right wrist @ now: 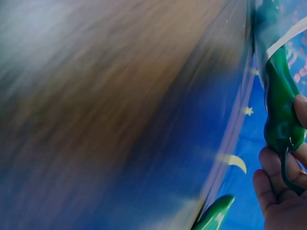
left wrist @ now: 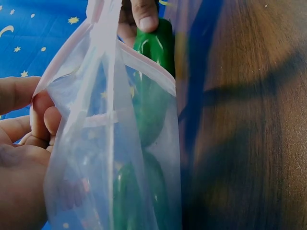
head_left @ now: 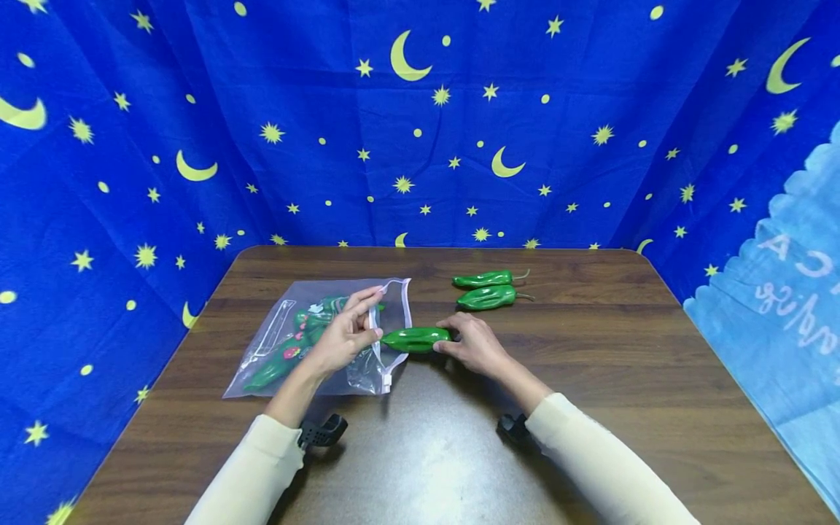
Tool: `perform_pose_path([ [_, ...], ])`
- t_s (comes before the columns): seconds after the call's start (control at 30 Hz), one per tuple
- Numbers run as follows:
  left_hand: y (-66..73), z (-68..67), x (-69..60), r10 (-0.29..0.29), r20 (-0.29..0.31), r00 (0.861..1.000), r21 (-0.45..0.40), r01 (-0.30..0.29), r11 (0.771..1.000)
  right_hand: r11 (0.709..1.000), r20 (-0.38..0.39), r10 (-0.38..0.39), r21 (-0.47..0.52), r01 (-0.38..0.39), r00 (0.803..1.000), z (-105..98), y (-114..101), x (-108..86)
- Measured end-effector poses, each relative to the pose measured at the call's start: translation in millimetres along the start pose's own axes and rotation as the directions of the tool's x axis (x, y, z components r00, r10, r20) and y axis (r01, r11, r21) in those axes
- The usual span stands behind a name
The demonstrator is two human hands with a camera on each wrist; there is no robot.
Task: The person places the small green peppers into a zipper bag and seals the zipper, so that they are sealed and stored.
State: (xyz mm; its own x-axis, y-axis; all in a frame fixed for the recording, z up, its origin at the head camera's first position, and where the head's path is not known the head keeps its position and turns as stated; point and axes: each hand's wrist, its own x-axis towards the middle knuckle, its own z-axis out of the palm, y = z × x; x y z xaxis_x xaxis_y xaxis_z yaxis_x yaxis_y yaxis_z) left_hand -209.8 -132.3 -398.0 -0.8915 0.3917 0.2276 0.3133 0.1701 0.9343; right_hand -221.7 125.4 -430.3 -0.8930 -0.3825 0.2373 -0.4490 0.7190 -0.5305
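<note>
A clear zip bag (head_left: 269,328) with a pale pink rim lies on the table, several green peppers inside it. My left hand (head_left: 341,339) pinches the bag's rim near its mouth; in the left wrist view the fingers of that hand (left wrist: 29,129) hold the edge. My right hand (head_left: 479,344) grips a green pepper (head_left: 416,339) by its stem end. The pepper's tip is within the bag's mouth, seen through the plastic in the left wrist view. In the right wrist view the stem of the pepper (right wrist: 280,105) hangs beside the palm of my right hand (right wrist: 283,191).
Two more green peppers (head_left: 484,279) (head_left: 487,297) lie side by side behind my right hand, stems to the right. The brown wooden table (head_left: 590,350) meets a blue curtain (head_left: 459,146) with moons and stars. A light blue cloth (head_left: 787,292) hangs at the right.
</note>
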Motion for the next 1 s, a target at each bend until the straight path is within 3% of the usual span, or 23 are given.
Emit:
perform_pose_path([
  [0.43,0.3,-0.4,1.0,-0.016,-0.006,1.000,0.012,0.016,1.000,0.999,-0.006,-0.031,-0.041,0.031,0.999,16.1,-20.8,13.4],
  [0.67,-1.4,0.3,1.1,0.014,-0.003,1.000,-0.012,-0.014,1.000,0.996,0.019,-0.075,-0.049,0.076,0.997,24.5,-32.2,17.0],
  [1.0,-2.0,-0.6,0.0,0.012,-0.001,1.000,0.010,-0.012,1.000,0.991,0.061,-0.135,0.013,0.134,0.989,29.0,-41.2,16.1],
])
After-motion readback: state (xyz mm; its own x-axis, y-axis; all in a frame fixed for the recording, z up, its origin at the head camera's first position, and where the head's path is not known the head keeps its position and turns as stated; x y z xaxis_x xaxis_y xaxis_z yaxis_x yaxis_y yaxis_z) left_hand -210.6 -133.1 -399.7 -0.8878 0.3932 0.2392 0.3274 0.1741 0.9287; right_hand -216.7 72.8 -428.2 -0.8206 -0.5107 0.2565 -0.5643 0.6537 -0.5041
